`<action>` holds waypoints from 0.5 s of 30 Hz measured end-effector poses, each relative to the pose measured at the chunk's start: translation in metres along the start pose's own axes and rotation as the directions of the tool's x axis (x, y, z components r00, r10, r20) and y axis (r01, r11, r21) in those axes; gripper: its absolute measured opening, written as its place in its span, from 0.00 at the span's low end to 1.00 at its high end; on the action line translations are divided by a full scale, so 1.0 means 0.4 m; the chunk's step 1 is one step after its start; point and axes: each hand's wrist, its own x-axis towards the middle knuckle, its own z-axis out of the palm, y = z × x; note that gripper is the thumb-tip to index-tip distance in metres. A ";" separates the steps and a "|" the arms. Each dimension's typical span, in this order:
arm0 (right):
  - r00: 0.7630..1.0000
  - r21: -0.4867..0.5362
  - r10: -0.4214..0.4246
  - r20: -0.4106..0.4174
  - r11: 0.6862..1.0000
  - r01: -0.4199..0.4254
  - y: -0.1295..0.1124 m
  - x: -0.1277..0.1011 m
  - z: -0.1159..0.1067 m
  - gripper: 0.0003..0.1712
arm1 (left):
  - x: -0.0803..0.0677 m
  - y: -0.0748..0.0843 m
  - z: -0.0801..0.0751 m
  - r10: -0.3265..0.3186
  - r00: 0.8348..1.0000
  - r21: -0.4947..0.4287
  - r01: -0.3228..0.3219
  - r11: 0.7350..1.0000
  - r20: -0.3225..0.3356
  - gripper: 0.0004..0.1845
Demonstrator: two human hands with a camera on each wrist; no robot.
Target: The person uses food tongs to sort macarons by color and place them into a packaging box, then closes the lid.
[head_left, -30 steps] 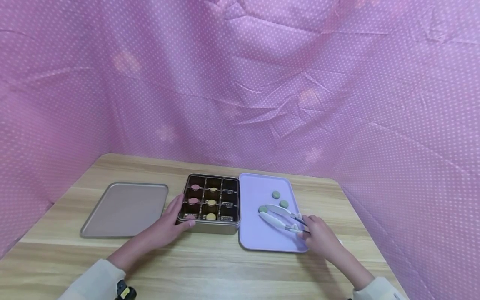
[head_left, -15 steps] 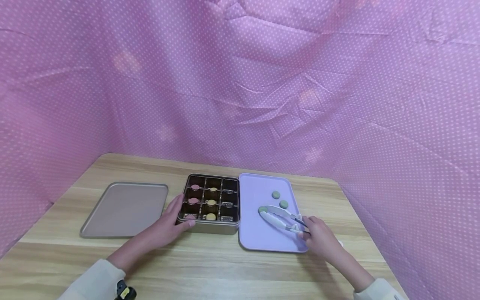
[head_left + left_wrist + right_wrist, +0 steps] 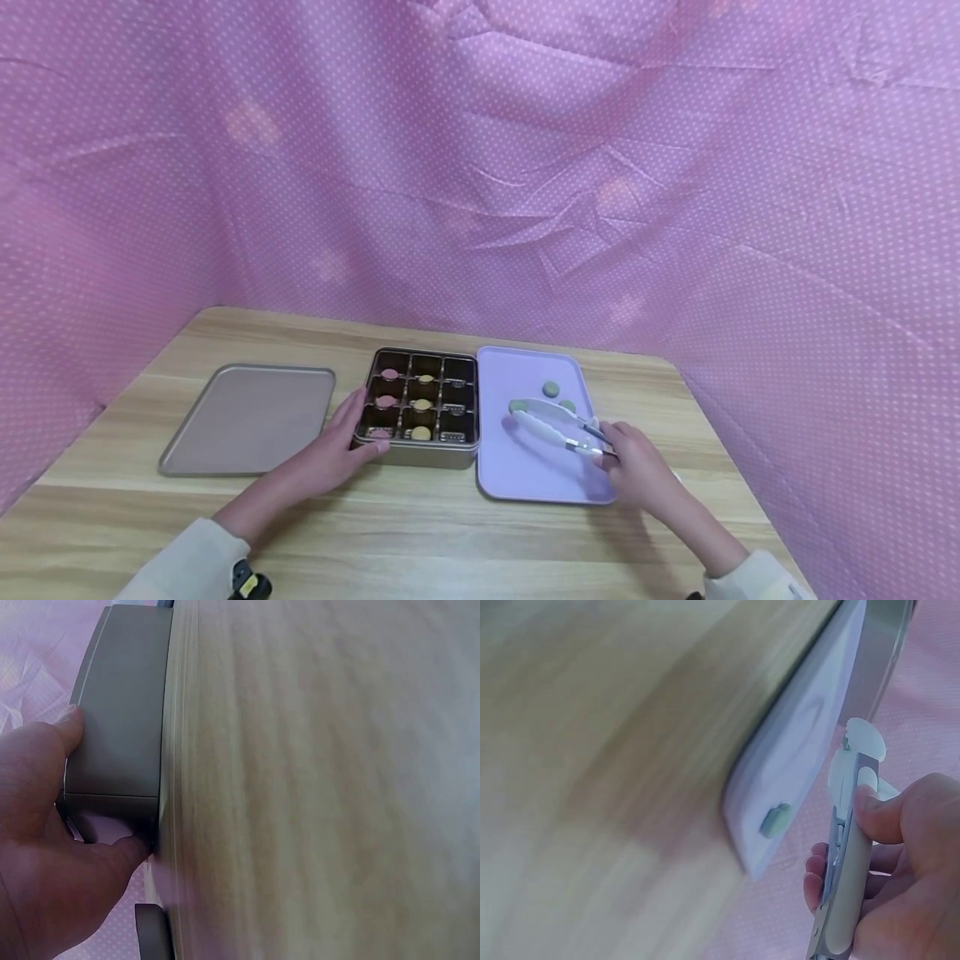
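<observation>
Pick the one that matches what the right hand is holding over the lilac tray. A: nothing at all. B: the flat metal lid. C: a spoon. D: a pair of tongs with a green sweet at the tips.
D: the right hand grips the tongs, whose tips pinch a green sweet above the lilac tray.
</observation>
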 end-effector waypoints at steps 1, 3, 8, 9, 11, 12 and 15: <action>1.000 0.000 -0.004 0.000 1.000 0.004 -0.005 0.003 -0.003 0.29 | 0.001 -0.001 0.000 0.001 1.000 0.000 -0.001 1.000 0.001 0.58; 1.000 -0.009 -0.021 -0.011 1.000 0.021 -0.016 0.008 -0.010 0.29 | 0.001 -0.003 0.000 0.003 1.000 -0.002 -0.003 1.000 0.003 0.58; 0.997 -0.012 -0.071 -0.034 0.997 0.070 -0.048 0.019 -0.027 0.29 | 0.001 -0.001 0.001 0.001 1.000 0.000 -0.001 1.000 0.004 0.58; 0.997 -0.010 -0.076 -0.033 0.997 0.076 -0.055 0.021 -0.031 0.29 | 0.001 -0.001 0.001 0.001 1.000 0.001 -0.001 1.000 0.003 0.58; 0.996 -0.006 -0.086 -0.027 0.996 0.086 -0.072 0.024 -0.039 0.29 | 0.000 0.000 0.001 -0.001 1.000 0.002 0.001 1.000 0.002 0.58; 0.995 -0.006 -0.092 -0.025 0.996 0.091 -0.079 0.025 -0.042 0.29 | -0.001 0.001 0.001 -0.002 1.000 0.002 0.002 1.000 0.002 0.58; 0.994 -0.004 -0.113 -0.010 0.994 0.113 -0.101 0.028 -0.049 0.29 | -0.002 0.001 0.001 -0.001 1.000 0.004 0.001 1.000 0.002 0.58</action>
